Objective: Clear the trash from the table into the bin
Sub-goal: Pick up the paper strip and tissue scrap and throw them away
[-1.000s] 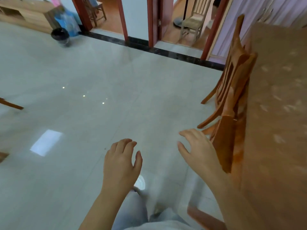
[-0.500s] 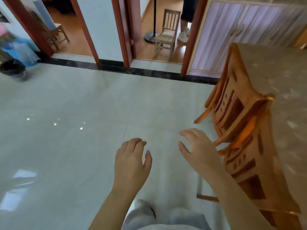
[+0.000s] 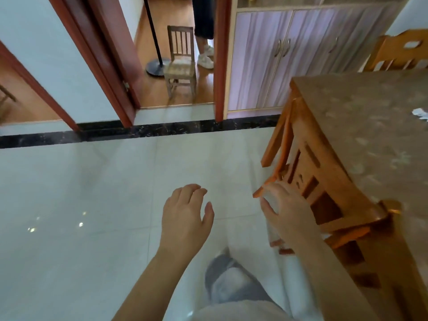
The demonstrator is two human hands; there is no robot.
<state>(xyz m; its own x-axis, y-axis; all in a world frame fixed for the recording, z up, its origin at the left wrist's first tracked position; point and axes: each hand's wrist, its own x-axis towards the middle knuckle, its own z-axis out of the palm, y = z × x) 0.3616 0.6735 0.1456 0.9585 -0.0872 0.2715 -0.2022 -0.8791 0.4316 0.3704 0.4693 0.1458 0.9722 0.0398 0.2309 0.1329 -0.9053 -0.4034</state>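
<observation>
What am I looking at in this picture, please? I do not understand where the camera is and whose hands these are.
There is no machine here. The camera sits on a person's head and looks forward and down, so you see that person's own two bare hands from above. The left hand hangs open over the pale tiled floor and holds nothing. The right hand is also open and empty, close beside a wooden chair pushed under the table. On the table, at the far right edge of the picture, lies a small white scrap, probably trash to be cleared. No bin is in view. Through the doorway stand a small chair and another person's legs.
</observation>
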